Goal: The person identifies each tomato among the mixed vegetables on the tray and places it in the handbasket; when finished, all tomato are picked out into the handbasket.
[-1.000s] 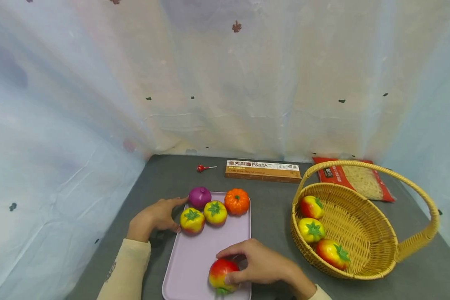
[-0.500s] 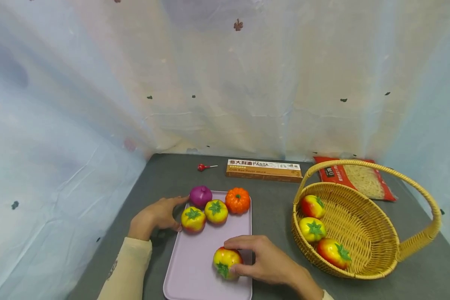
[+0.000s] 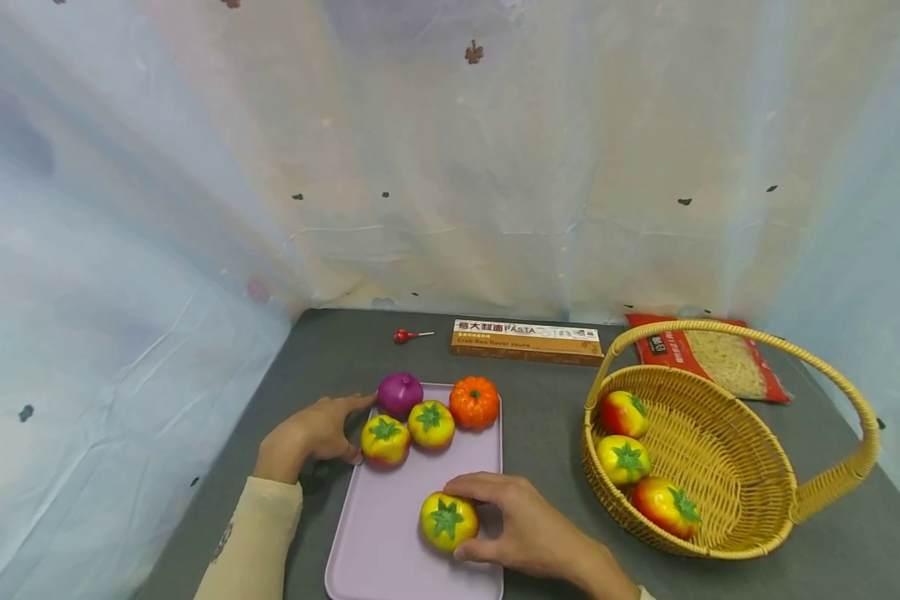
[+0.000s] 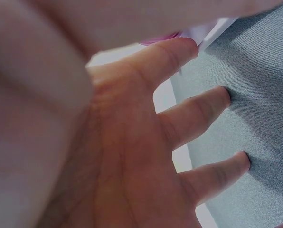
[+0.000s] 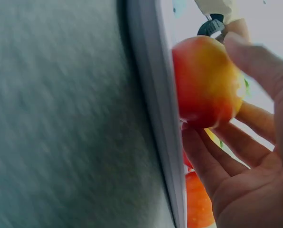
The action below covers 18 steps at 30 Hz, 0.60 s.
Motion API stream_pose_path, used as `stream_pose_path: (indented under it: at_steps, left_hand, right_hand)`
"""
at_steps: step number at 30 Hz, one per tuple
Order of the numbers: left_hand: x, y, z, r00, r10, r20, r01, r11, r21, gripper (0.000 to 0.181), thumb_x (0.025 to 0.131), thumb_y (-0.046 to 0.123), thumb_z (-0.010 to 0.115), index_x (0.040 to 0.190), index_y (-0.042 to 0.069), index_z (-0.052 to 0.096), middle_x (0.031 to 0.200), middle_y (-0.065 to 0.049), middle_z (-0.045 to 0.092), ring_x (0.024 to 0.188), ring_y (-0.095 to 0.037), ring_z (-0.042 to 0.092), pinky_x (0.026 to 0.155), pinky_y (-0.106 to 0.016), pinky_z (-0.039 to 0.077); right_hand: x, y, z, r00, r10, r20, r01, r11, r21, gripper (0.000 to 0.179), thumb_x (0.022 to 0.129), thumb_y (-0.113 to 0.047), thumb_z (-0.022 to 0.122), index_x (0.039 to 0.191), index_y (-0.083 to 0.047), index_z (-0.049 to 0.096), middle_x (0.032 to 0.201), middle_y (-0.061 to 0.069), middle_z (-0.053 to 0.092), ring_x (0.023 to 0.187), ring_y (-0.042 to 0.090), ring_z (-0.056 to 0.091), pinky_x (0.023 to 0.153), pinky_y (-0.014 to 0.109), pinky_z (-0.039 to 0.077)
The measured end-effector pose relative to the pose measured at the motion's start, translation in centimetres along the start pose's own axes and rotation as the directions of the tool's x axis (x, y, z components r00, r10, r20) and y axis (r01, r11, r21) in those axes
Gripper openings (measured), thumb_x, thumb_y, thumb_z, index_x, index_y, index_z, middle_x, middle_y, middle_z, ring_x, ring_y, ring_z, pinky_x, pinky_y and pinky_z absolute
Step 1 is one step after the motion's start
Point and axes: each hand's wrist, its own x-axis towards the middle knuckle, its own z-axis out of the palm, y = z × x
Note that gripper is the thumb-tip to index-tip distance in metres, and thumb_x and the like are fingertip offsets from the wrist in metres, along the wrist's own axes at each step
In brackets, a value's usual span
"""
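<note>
On the lilac tray [image 3: 390,542], my right hand [image 3: 532,525] holds a yellow-and-red tomato-like fruit [image 3: 448,522], thumb and fingers around its right side. Its green leafy top faces up. The right wrist view has the same fruit [image 5: 203,80] between the thumb and fingers, beside the tray wall [image 5: 155,95]. My left hand [image 3: 318,432] rests at the tray's far left edge, fingers spread. Its index finger is by a purple onion [image 3: 400,395] and its thumb by a second such fruit [image 3: 385,442]. In the left wrist view, several fingertips [image 4: 222,97] touch the grey table.
A third such fruit [image 3: 431,425] and an orange pumpkin [image 3: 474,402] sit at the tray's far end. At right stands a handled wicker basket [image 3: 727,442] with 3 similar fruits. Behind lie a lollipop [image 3: 402,336], a pasta box [image 3: 527,343] and a red pasta bag [image 3: 720,362].
My right hand has turned the fruit, so its leafy top has swung from the near side to face upward. The fruit also sits slightly farther from me. My left hand has stayed put.
</note>
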Motion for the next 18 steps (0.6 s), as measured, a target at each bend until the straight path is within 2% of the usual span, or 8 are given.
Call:
stream_pose_path:
  at_steps: [4, 8, 14, 18]
  left_hand:
    - [0.0, 0.0, 0.0, 1.000, -0.002, 0.001, 0.002, 1.000, -0.002, 0.097, 0.081, 0.021, 0.096, 0.166, 0.029, 0.050, 0.173, -0.019, 0.044, 0.156, -0.055, 0.038, 0.114, -0.084, 0.040]
    - [0.0, 0.0, 0.0, 1.000, 0.000, 0.000, 0.000, 1.000, -0.005, 0.097, 0.081, 0.021, 0.096, 0.166, 0.029, 0.050, 0.172, -0.019, 0.044, 0.156, -0.056, 0.037, 0.114, -0.085, 0.039]
    - [-0.1, 0.0, 0.0, 1.000, 0.004, 0.000, -0.004, 1.000, -0.002, 0.097, 0.081, 0.021, 0.096, 0.166, 0.028, 0.051, 0.172, -0.019, 0.045, 0.156, -0.057, 0.037, 0.113, -0.085, 0.039]
    - [-0.1, 0.0, 0.0, 1.000, 0.008, -0.001, -0.008, 1.000, 0.001, 0.097, 0.081, 0.020, 0.096, 0.166, 0.028, 0.051, 0.171, -0.019, 0.045, 0.156, -0.057, 0.037, 0.113, -0.085, 0.040]
  right_hand:
    - [0.0, -0.2, 0.1, 1.000, 0.012, -0.002, -0.012, 1.000, 0.027, 0.054, 0.093, -0.030, 0.090, 0.143, -0.026, 0.070, 0.141, -0.014, 0.072, 0.129, 0.007, 0.068, 0.113, 0.032, 0.057]
    - [-0.5, -0.5, -1.0, 0.999, 0.044, -0.003, -0.044, 0.997, 0.070, 0.052, 0.092, -0.028, 0.091, 0.140, -0.028, 0.071, 0.137, -0.015, 0.073, 0.122, 0.005, 0.069, 0.108, 0.031, 0.060]
    - [-2.8, -1.0, -4.5, 0.987, 0.157, 0.041, -0.161, 0.975, 0.153, 0.050, 0.095, -0.038, 0.087, 0.142, -0.034, 0.070, 0.139, -0.013, 0.074, 0.123, 0.007, 0.069, 0.107, 0.027, 0.059]
    - [-5.5, -1.3, -7.5, 0.976, 0.215, 0.044, -0.220, 0.948, 0.232, 0.051, 0.098, -0.030, 0.085, 0.147, -0.025, 0.069, 0.144, -0.004, 0.072, 0.127, 0.009, 0.069, 0.107, 0.022, 0.058]
